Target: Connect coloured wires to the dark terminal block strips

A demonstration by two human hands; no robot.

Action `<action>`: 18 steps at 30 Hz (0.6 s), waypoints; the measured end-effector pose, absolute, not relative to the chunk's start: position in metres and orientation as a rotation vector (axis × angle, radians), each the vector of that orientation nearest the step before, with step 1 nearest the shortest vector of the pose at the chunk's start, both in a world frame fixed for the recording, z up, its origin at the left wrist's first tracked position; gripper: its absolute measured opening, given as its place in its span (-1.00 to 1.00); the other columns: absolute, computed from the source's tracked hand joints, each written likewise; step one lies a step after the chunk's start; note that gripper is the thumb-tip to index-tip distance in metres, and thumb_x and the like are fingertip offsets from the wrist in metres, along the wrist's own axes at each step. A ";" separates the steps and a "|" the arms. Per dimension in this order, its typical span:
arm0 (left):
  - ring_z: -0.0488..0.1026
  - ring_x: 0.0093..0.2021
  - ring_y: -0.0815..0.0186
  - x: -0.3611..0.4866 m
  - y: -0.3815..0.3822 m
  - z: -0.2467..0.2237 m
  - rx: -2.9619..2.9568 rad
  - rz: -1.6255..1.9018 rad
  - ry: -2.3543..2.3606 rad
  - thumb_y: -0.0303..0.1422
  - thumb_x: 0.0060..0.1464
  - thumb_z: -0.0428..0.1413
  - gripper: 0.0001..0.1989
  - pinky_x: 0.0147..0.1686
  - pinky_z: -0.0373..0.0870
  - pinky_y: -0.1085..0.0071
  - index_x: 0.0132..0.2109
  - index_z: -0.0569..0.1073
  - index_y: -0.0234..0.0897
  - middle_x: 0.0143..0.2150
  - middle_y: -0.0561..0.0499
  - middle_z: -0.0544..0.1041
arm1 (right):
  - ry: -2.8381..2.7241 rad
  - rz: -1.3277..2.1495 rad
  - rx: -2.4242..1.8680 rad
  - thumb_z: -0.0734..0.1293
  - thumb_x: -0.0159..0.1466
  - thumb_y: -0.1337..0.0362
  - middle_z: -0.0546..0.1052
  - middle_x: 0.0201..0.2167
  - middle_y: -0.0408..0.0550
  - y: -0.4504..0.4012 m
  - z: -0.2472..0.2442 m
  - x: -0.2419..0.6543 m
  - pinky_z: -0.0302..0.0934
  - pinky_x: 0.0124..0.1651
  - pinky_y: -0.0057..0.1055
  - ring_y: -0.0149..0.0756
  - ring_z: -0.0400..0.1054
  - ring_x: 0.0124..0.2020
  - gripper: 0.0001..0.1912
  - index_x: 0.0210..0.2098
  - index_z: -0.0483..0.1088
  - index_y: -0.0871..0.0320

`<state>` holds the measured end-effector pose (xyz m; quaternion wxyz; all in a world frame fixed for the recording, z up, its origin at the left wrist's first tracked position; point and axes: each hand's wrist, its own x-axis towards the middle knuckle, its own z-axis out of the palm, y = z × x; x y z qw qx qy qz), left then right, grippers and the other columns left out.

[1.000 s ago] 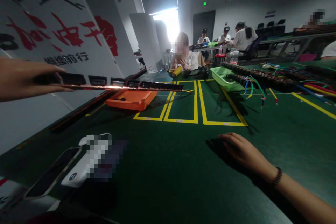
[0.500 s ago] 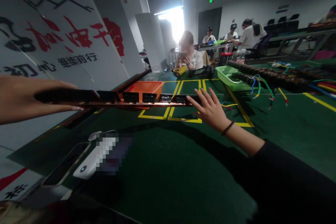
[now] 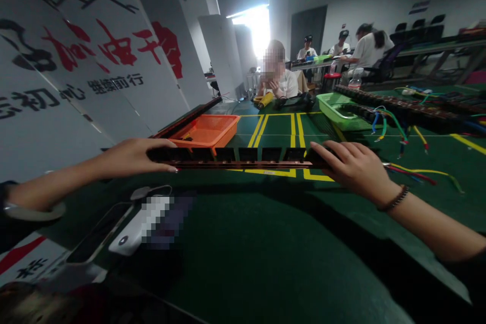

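Note:
A long, narrow dark strip with a row of upright black blocks along it spans the view, level above the green table. My left hand is closed round its left end, thumb below and fingers above. My right hand wraps over the right end from above; its thumb is hidden. Red, blue and yellow-green wires trail out to the right of that hand. Just behind the strip sits an orange basket with something small and dark inside.
On the green table lie a phone and a white device at front left. A green basket and more wired strips are at the right. A person in white sits across the table.
The strip and my left hand have moved right and slightly down. My right hand has gone from spread fingers to a grip farther right, on the strip's end.

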<state>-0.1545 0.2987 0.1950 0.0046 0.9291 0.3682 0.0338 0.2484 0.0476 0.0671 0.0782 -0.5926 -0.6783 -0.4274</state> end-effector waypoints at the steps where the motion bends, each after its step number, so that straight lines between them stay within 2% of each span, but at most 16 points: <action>1: 0.43 -0.16 0.31 -0.149 0.304 0.186 2.898 0.056 1.070 0.03 -0.23 0.19 -0.34 -0.14 0.28 0.44 -0.01 0.44 -0.29 -0.09 0.02 0.53 | -2.054 -1.256 -1.801 0.23 0.26 0.28 0.42 -0.05 0.06 0.037 0.070 0.250 0.14 -0.17 -0.27 -0.20 0.28 -0.25 -0.39 0.28 0.02 0.10; 3: 0.41 -0.08 0.21 -0.135 0.313 0.169 2.866 0.020 0.956 0.00 -0.19 0.19 -0.37 -0.09 0.27 0.37 -0.01 0.44 -0.30 -0.03 -0.07 0.50 | -2.094 -1.166 -1.861 0.20 0.27 0.28 0.43 -0.07 0.05 0.017 0.075 0.252 0.15 -0.20 -0.26 -0.20 0.28 -0.27 -0.37 0.30 -0.03 0.07; 5: 0.40 -0.08 0.18 -0.120 0.319 0.152 2.822 -0.011 0.844 -0.03 -0.16 0.18 -0.43 -0.09 0.27 0.34 -0.05 0.45 -0.29 -0.06 -0.09 0.50 | -2.114 -1.046 -1.925 0.19 0.27 0.28 0.44 -0.09 0.06 0.001 0.075 0.253 0.15 -0.20 -0.23 -0.17 0.28 -0.29 -0.37 0.31 -0.04 0.04; 12: 0.40 -0.09 0.22 -0.079 0.330 0.099 2.668 -0.213 0.648 -0.06 -0.14 0.19 -0.46 -0.09 0.24 0.39 -0.04 0.42 -0.29 -0.07 -0.07 0.49 | -2.183 -0.886 -2.063 0.22 0.19 0.31 0.44 -0.17 0.06 -0.025 0.056 0.256 0.15 -0.30 -0.28 -0.18 0.27 -0.36 -0.28 0.31 -0.05 0.03; 18: 0.38 -0.05 0.22 -0.072 0.341 0.088 2.650 -0.293 0.587 -0.11 -0.12 0.19 -0.48 -0.09 0.25 0.42 -0.04 0.41 -0.33 -0.04 -0.10 0.45 | -2.232 -0.788 -2.066 0.24 0.13 0.40 0.45 -0.20 0.04 -0.013 0.037 0.245 0.21 -0.31 -0.34 -0.22 0.31 -0.34 -0.25 0.30 -0.03 0.15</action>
